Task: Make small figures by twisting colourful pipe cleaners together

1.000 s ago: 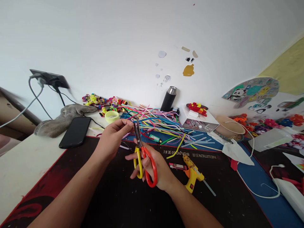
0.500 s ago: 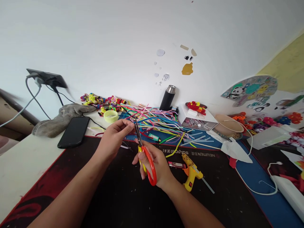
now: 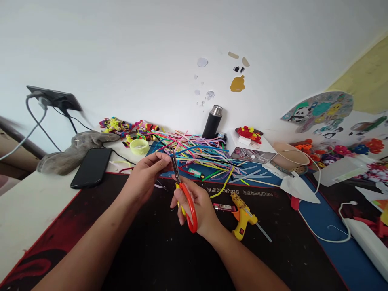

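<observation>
My right hand (image 3: 198,204) is wrapped round the handles of a pair of scissors (image 3: 188,202), one loop red and the other yellow. The metal blades point up and away, slightly parted near the tips. My left hand (image 3: 148,173) is closed in a pinch right beside the blades; what lies between thumb and finger is too small to make out. Behind both hands spreads a heap of coloured pipe cleaners (image 3: 194,147). A yellow glue gun (image 3: 244,218) with a clear stick in it lies right of my right hand, next to a pink lighter (image 3: 224,207).
A black phone (image 3: 91,167) and a grey plush toy (image 3: 72,151) lie at the left. A roll of tape (image 3: 139,146), a black thermos (image 3: 212,123) and a white box (image 3: 254,147) stand along the wall. White cables (image 3: 321,238) run at the right.
The whole view has shifted slightly, so everything sits a little higher and further left. Both hands keep nearly the same pose, with the scissor blades still beside my left fingertips.
</observation>
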Available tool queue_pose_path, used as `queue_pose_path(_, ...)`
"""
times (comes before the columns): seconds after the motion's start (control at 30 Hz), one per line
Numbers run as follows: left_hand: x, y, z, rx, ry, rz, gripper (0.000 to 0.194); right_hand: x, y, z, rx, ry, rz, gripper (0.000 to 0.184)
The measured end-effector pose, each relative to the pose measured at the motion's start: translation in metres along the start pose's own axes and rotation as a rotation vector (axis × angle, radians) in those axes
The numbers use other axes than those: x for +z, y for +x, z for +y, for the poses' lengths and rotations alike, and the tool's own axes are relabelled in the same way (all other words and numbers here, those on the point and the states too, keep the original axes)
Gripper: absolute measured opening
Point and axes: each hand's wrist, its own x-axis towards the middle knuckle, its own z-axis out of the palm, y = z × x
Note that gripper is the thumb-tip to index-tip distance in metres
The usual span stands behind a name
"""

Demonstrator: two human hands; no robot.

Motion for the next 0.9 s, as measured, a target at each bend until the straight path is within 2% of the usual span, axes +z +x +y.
queue_pose_path(0.9, 0.0011, -0.0014, -0.004, -0.046, -0.035, 0.003, 0.035, 0.0045, -0.0014, -0.0066, 0.025, -0.027, 0.03, 0.067)
